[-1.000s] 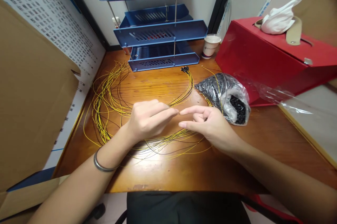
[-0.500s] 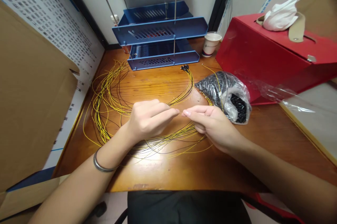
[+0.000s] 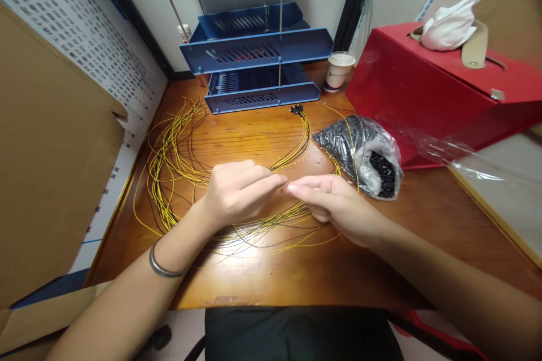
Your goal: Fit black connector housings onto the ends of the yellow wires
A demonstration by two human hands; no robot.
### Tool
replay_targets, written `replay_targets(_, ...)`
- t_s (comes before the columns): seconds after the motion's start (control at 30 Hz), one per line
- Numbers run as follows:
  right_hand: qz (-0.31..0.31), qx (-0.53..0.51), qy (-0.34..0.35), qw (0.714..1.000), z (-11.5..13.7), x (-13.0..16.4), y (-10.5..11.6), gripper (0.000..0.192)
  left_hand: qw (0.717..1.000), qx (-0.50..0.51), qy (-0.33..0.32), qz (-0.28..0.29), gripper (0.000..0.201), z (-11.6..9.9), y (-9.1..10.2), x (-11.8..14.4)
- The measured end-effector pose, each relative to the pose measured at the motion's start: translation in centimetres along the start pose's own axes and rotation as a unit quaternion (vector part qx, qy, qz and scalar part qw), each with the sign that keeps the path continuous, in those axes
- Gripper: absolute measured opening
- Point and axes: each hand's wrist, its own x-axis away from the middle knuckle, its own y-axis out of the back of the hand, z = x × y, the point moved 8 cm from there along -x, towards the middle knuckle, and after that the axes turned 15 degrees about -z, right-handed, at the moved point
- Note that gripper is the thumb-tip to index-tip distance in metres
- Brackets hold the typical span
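Note:
My left hand and my right hand meet fingertip to fingertip above the wooden desk. The left pinches the end of a thin yellow wire between thumb and forefinger. The right hand's fingers are closed at that same wire end; what they pinch is too small to make out. Under and around both hands lies a loose bundle of yellow and black wires. Several of these wires with black end pieces curve away toward the back. A clear plastic bag of small black parts lies just right of my right hand.
A blue stacked letter tray stands at the back, with a paper cup beside it. A red box with a tissue on top fills the right. Cardboard and a printed sheet wall the left side.
My right hand closed its open fingers and moved left until its fingertips met those of the left hand. The left hand has hardly moved.

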Motion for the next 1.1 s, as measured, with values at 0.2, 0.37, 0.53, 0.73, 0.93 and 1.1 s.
replay_targets(0.2, -0.03, -0.055, -0.02, 0.998, -0.6, -0.4, 0.5, 0.034, 1.0, -0.009, -0.009, -0.002, 0.008, -0.2, 0.0, -0.1)
replay_targets(0.37, -0.049, -0.06, -0.01, 0.997, -0.6, -0.5, 0.9, 0.031, 1.0, -0.003, -0.011, 0.0, 0.013, -0.3, -0.2, 0.2)
replay_targets(0.53, -0.068, -0.065, -0.007, 0.996, -0.5, -0.5, 1.2, 0.031, 1.0, -0.005, -0.011, -0.001, 0.013, -0.2, -0.2, 0.2)
replay_targets(0.73, -0.077, -0.064, -0.001, 0.995, -0.4, -0.6, 1.2, 0.03, 1.0, -0.009, -0.011, 0.001, 0.011, -0.3, -0.2, 0.0)
replay_targets(0.93, -0.082, -0.06, -0.001, 0.995, -0.3, -0.6, 1.2, 0.031, 1.0, 0.0, -0.01, 0.001, 0.013, -0.3, -0.2, 0.1)
replay_targets(1.1, -0.105, -0.075, -0.002, 0.992, -0.7, -0.7, 1.9, 0.024, 1.0, -0.001, -0.007, 0.001, 0.013, -0.2, 0.0, 0.0)
